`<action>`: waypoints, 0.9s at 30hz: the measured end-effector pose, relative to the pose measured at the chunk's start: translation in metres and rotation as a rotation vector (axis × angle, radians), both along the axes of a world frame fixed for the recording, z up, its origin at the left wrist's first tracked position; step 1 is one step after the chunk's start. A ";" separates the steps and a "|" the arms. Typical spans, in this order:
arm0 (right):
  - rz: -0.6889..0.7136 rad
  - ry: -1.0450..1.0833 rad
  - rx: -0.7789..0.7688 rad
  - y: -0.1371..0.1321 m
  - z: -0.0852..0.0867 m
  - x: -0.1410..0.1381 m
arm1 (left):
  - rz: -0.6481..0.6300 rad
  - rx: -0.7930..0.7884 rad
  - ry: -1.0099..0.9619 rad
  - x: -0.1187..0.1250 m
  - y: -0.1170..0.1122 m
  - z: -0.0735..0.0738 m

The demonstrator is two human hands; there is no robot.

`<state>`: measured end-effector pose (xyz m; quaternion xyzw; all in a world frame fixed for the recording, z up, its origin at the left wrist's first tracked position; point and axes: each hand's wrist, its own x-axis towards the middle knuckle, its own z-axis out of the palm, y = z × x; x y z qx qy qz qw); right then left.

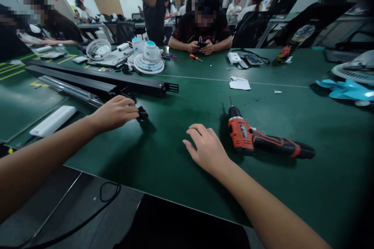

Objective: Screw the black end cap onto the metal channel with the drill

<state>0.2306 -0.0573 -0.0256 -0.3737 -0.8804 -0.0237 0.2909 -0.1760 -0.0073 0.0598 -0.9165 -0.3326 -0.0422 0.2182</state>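
Note:
My left hand (118, 113) is closed on a small black part (142, 113), held above the green table (187, 179); its exact kind does not show. Just behind that hand lie long black metal profiles (128, 79) and a shiny clear-looking strip (71, 90). My right hand (206, 146) rests low over the table, fingers apart and slightly curled, with nothing in it. To its right an orange and black cordless drill (244, 134) lies on its side, its bit pointing away from me.
White fan parts (149, 60) and an orange screwdriver (195, 57) sit at the far side, where a person holds a phone. Folded white paper (239, 83) lies mid-table. Blue fan blades (350, 89) are at right, a white bar (54, 121) at left. A black cable (96, 212) hangs below the edge.

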 end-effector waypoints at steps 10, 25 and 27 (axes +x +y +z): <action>0.015 -0.016 -0.002 0.000 0.002 0.000 | 0.415 -0.193 -0.014 -0.139 0.005 0.003; 0.007 -0.040 -0.042 0.000 0.000 0.000 | 0.615 -0.139 -0.032 -0.143 0.017 0.005; 0.009 -0.042 -0.039 0.001 0.000 0.000 | 0.618 -0.152 -0.031 -0.145 0.020 0.004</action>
